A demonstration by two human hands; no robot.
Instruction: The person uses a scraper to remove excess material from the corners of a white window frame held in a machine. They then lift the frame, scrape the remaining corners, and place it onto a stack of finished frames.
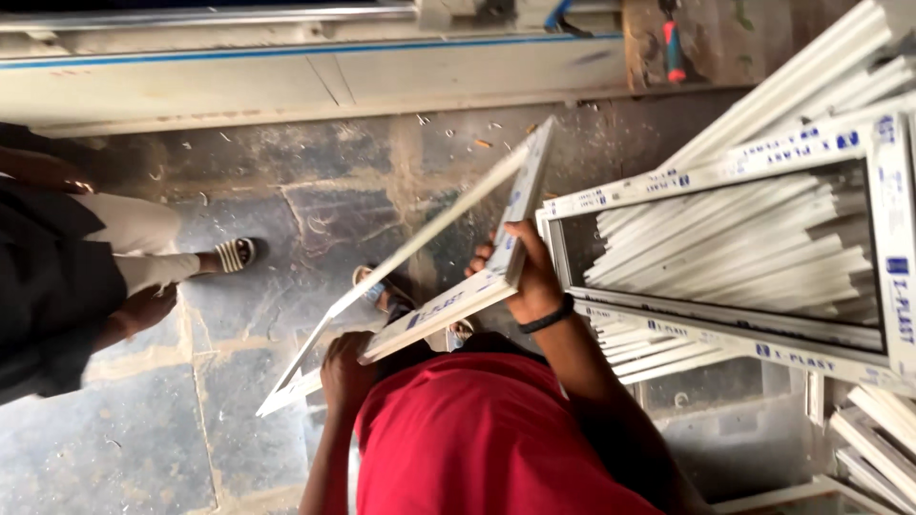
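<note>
I hold a small white plastic window frame (429, 315), tilted on edge in front of my red shirt. My right hand (530, 277), with a black wristband, grips the frame's near corner from the right. My left hand (345, 372) is closed on the lower rail near the frame's left end. The frame's far corner (544, 133) points away from me over the stone floor. My sandalled foot (377, 286) shows through the frame opening.
A larger white frame (725, 172) lies at the right over a stack of white profiles (744, 248). Another person stands at the left, one sandalled foot (234, 254) on the stone floor (286, 191). A long white beam (286, 86) and a red-handled tool (674, 48) lie along the far side.
</note>
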